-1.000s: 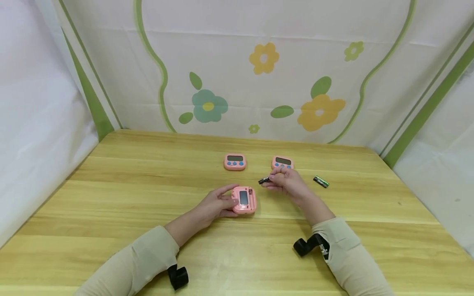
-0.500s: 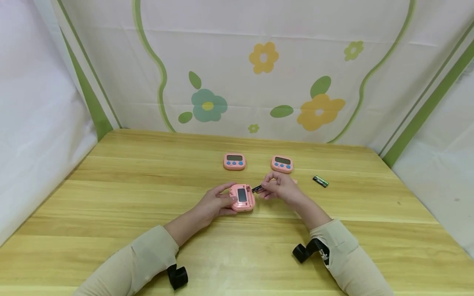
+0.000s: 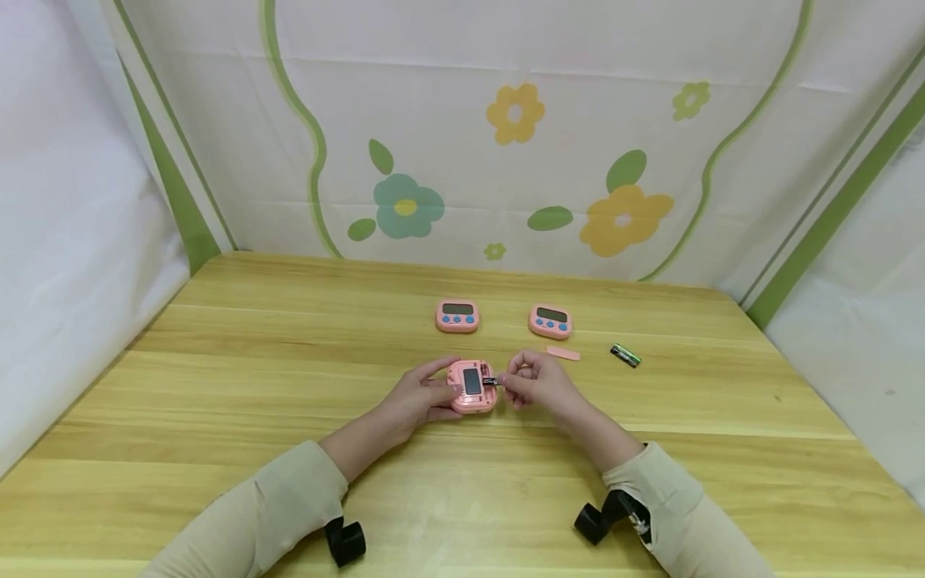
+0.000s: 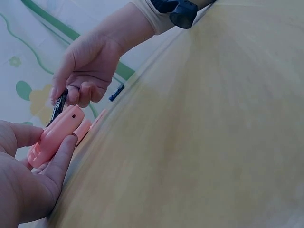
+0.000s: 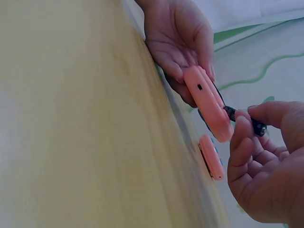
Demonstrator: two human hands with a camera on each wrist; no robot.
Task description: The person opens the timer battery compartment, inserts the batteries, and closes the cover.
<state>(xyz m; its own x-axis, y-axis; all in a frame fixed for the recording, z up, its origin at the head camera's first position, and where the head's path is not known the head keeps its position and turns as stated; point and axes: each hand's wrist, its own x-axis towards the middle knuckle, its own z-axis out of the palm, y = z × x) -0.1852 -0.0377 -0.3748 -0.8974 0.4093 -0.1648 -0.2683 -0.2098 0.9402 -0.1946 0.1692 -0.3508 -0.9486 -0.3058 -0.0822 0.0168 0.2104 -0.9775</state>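
My left hand (image 3: 415,401) grips a pink digital timer (image 3: 470,404) by its left side, back face up, with the battery slot along its right side uncovered. Between thumb and fingers my right hand (image 3: 538,381) pinches a black battery (image 3: 491,381), whose far end is over the slot. In the right wrist view the battery (image 5: 259,127) slants against the back of the timer (image 5: 208,102). From the left wrist view, the left thumb and fingers (image 4: 58,159) hold the timer (image 4: 57,135) on opposite faces. Whether the battery touches the slot's contacts cannot be made out.
Two more pink timers, one at the back left (image 3: 458,316) and one at the back right (image 3: 551,321), lie with screens up. A pink strip-shaped battery cover (image 3: 563,353) lies behind the right hand. Farther right is a green-and-black battery (image 3: 625,356). A printed cloth (image 3: 448,120) stands behind the table.
My right hand has moved left and nearer me, bringing the battery from beside the timer to over its slot. The pink cover has come into sight. The left hand shifted only slightly.
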